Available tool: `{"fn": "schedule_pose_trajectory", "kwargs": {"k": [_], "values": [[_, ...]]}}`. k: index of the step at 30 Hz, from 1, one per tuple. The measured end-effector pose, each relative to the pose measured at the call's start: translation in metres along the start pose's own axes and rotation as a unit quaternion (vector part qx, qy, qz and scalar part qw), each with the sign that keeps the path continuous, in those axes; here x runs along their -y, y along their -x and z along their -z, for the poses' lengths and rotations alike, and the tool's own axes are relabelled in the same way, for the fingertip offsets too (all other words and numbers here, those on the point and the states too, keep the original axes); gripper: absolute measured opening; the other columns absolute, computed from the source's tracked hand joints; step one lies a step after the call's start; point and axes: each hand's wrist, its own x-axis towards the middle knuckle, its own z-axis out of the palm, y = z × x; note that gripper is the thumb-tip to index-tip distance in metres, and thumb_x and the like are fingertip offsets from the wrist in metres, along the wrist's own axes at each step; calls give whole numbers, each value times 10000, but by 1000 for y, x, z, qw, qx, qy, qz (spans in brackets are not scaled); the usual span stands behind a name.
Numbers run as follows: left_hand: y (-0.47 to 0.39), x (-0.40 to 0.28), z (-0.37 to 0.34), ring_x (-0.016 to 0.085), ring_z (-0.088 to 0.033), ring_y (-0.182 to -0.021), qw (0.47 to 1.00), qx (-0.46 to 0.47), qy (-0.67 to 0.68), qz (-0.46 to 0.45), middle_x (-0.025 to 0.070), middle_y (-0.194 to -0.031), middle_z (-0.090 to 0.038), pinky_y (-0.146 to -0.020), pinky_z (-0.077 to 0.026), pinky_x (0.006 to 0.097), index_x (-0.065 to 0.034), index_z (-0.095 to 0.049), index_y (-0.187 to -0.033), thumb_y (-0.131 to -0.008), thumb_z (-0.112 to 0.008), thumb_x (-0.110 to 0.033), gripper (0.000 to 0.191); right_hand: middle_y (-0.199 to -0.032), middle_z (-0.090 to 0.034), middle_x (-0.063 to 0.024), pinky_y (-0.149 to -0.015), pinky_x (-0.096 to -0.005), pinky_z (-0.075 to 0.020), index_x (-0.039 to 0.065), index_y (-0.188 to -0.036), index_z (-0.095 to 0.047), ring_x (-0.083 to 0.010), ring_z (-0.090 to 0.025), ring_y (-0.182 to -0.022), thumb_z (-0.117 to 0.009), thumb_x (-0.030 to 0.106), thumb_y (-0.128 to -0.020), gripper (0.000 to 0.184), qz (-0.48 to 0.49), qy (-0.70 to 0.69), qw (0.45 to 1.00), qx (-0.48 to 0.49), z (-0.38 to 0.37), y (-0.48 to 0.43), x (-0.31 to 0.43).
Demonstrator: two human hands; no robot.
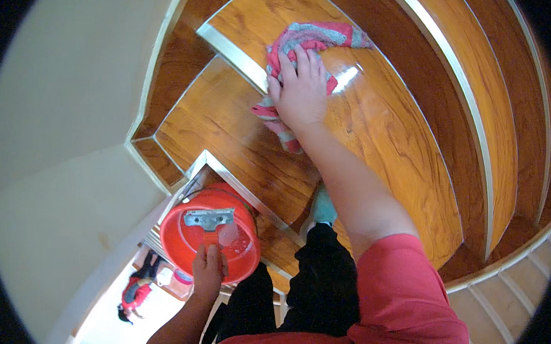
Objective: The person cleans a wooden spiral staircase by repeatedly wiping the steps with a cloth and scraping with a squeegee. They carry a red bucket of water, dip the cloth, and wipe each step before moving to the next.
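Note:
My right hand (302, 92) presses a red and grey striped cloth (314, 33) against a varnished wooden stair tread (377, 132), close to its metal-edged nosing (238, 58). The cloth is bunched, and part of it hangs over that edge. In my left hand (209, 267) is a scraper (209, 217) with a red handle and a wide metal head. It is held above a red plastic bucket (176, 253), which has some suds inside and a thin wire handle. The bucket stands on the lower left, beside the corner of a tread.
Curved wooden steps (484, 112) with pale metal nosings rise at the right. A plain wall (63, 104) bounds the left. My foot in a teal covering (325, 207) is on the stairs. Far below, a person in a red top (136, 294) is near a pink-rimmed container (183, 277).

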Motion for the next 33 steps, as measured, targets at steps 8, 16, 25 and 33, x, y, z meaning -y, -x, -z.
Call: {"fn": "schedule_pose_trajectory", "kwargs": {"k": [8,16,25,33], "values": [[7,14,3,124,-463,-453,999,-22,29,28,31,-586,-490,-405,-365,267,-40,-469,-937,-1002,-446,-268,238,-1077,-604,-135,-867,-420,-485,60,-1034,-624,-336,-585,-1016,-643,81,-770,266,185,-326,912,169,35,58,21],[12,30,26,124,-475,-459,999,-39,-4,15,37,-592,-502,-415,-376,273,-23,-509,-978,-999,-454,-273,257,-1292,-510,-218,-1021,-432,-367,23,-1105,-621,-357,-474,-1202,-561,85,-855,264,-97,-163,981,-22,123,70,-41],[10,31,4,136,-471,-465,999,-14,41,28,37,-593,-500,-436,-376,282,-27,-484,-918,-1000,-455,-244,233,-1402,-393,-240,-1082,-601,-215,131,-1256,-558,-415,-338,-1319,-650,368,-846,482,27,75,997,22,31,19,-53],[3,32,-11,122,-486,-485,998,-24,38,52,24,-594,-523,-465,-385,284,-19,-514,-936,-993,-476,-248,239,-1260,-531,-211,-982,-530,-374,128,-1193,-593,-383,-502,-1166,-630,497,-832,518,33,132,988,-76,-63,-141,-39]]}}
